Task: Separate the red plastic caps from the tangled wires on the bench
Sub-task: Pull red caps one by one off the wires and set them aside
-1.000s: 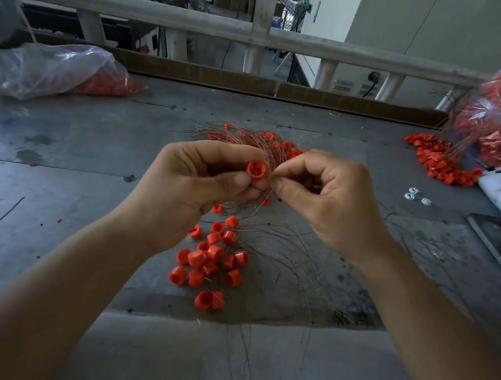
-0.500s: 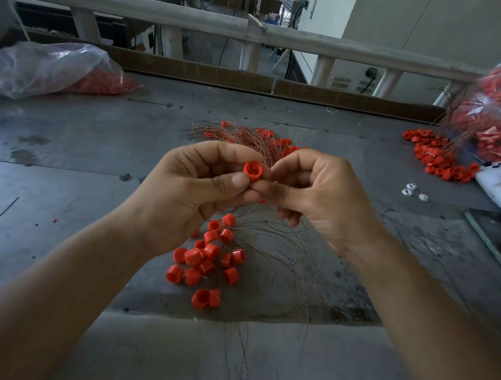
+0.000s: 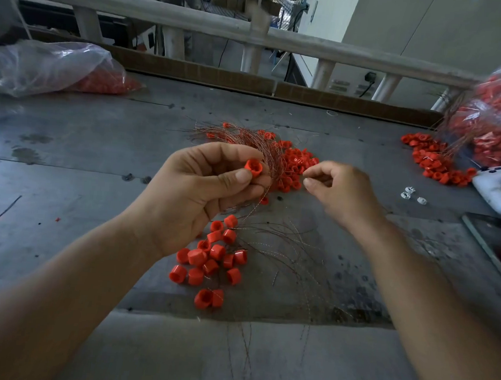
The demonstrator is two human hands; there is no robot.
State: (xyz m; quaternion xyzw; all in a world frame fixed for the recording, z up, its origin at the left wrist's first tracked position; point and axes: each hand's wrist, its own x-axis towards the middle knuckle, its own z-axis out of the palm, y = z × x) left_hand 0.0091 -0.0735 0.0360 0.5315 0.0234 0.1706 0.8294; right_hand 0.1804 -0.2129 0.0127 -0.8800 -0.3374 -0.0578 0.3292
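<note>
My left hand (image 3: 201,192) pinches one red cap (image 3: 253,167) between thumb and fingers, its open end facing up. The same hand also holds a tangled bundle of thin copper wires (image 3: 246,142) that arches behind it. My right hand (image 3: 341,193) is a short way to the right of the cap, with thumb and forefinger pinched together, apparently on a fine wire. A heap of wired red caps (image 3: 295,169) lies on the bench behind both hands. Several loose caps (image 3: 208,261) and stray wires (image 3: 284,245) lie below my left hand.
A plastic bag with red caps (image 3: 44,68) lies at the far left. Another full bag (image 3: 497,124) sits at the far right, with a cap pile (image 3: 432,161), a white device (image 3: 495,186), small white pieces (image 3: 412,196) and a dark flat screen (image 3: 500,246). A railing (image 3: 195,22) bounds the bench's far side.
My right hand has drawn away to the right from the cap, which it was touching before. The left hand keeps the cap and the wire bundle in place.
</note>
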